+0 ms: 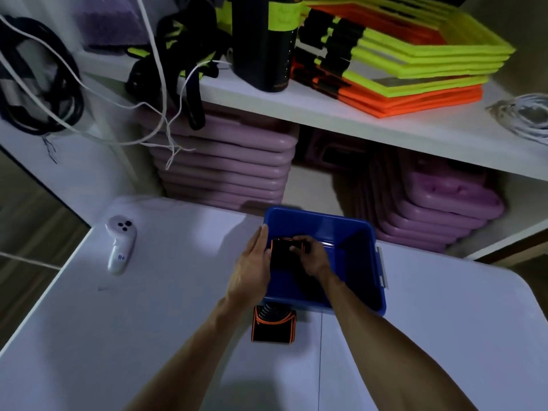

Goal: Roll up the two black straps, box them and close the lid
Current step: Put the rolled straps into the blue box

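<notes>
1 rolled strap [273, 323] on table [148, 321] by box | 1 blue box [350, 229] | 2nd strap [281, 253] over it: right hand [311, 258] pinching, left hand [252, 262] flat against it

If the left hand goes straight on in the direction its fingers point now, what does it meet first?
The left hand lies flat against the rolled black strap, with its fingertips pointing away from the person, toward the far-left rim of the blue box. It would probably meet that rim first, though depth is unclear.
</notes>
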### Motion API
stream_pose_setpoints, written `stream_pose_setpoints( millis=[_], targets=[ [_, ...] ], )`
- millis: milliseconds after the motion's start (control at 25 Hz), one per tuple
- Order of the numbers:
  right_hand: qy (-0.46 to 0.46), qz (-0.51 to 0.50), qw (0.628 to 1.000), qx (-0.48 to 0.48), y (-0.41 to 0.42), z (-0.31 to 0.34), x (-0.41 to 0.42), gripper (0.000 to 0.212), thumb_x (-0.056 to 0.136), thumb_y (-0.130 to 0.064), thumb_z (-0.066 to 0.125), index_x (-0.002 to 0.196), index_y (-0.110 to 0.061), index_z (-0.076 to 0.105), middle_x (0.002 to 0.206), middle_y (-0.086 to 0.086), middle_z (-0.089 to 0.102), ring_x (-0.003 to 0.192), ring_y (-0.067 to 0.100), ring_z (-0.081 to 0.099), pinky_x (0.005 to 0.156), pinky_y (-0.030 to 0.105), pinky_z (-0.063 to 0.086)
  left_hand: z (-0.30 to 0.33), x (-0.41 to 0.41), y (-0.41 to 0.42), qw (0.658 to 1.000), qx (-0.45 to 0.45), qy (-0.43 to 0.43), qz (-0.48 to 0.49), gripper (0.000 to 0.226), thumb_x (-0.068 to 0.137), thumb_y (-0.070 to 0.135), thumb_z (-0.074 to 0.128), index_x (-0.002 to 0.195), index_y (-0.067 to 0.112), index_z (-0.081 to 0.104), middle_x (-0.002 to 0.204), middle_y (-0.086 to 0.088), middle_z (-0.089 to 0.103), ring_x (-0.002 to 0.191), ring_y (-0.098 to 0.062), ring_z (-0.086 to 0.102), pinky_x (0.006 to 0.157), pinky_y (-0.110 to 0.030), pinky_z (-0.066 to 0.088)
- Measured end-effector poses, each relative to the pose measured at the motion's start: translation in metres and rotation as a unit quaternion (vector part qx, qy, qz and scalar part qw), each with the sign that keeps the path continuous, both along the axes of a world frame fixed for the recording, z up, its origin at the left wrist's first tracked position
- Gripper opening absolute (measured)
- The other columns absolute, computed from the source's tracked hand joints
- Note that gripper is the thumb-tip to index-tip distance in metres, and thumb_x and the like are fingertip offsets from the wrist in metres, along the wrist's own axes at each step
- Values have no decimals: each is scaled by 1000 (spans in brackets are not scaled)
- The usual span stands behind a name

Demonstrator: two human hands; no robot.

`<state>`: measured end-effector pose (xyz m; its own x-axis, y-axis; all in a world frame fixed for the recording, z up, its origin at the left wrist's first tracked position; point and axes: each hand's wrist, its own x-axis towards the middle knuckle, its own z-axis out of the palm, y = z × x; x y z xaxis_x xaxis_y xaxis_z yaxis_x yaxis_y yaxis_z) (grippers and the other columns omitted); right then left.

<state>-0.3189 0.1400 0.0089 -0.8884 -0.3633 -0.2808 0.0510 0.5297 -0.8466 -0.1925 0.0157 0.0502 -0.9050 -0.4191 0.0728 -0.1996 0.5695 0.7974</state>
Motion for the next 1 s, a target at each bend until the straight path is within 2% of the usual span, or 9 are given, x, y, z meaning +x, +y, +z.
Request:
stream_pose_setpoints(
  millis=[80,160,320,400,560,680,800,880,1000],
  targets=[
    [-4,-21,1000,10,-1,1,-4,29,81,0,73,105,-7,60,102,6,62,95,19,59,83,21,47,-3,0,-1,1000,6,7,6,52,98,20,38,149,19,26,152,-2,34,134,-20,39,108,-33,35],
    [-34,-47,998,-3,1,1,-2,36,78,0,76,103,-14,53,102,4,61,96,18,58,90,30,49,-3,1,0,1000,4,9,3,55,95,28,34,149,18,26,152,-3,35,134,-20,39,109,-34,35],
    [-67,-33,997,-13,7,9,5,47,80,-4,76,115,-16,47,92,1,58,87,18,57,82,30,50,1,3,-1,1000,-5,15,1,58,93,34,38,147,15,31,148,-7,40,133,-19,40,106,-22,30],
    [-59,-18,998,-9,12,14,7,54,81,-8,76,126,-15,47,105,6,60,97,20,57,90,35,50,8,5,-2,999,-12,45,-5,47,97,27,45,141,13,39,140,-7,47,123,-14,45,99,-18,34],
    [-43,1,999,-7,21,32,16,58,82,-15,76,133,-16,47,124,3,58,116,23,56,101,42,47,17,19,-2,997,8,66,28,43,98,27,46,138,13,43,136,-4,49,116,-13,49,92,-28,44],
    [16,-1,1000,-1,34,65,35,50,89,-24,69,135,-20,50,121,-4,55,110,15,56,96,31,47,2,48,0,994,28,70,83,40,99,31,42,136,16,45,134,-1,47,118,-19,52,94,-42,49],
    [170,-28,984,-51,58,93,84,27,94,-26,61,121,-23,60,107,-4,58,85,10,60,75,21,49,-22,94,12,992,39,51,112,32,99,18,43,130,17,49,127,1,47,104,-19,59,85,-46,53],
    [229,-18,970,-80,76,97,122,15,96,-20,58,110,-20,64,95,-4,60,75,16,58,65,19,46,-34,116,25,996,48,35,72,41,91,2,46,130,16,48,125,0,48,101,-13,60,81,-41,55],
    [204,19,977,-64,93,75,166,12,97,-22,56,105,-26,64,88,-12,62,74,10,60,63,20,47,-38,124,37,999,44,18,-11,65,76,-9,54,135,16,43,128,6,47,113,-5,50,94,-10,41]
  ],
)
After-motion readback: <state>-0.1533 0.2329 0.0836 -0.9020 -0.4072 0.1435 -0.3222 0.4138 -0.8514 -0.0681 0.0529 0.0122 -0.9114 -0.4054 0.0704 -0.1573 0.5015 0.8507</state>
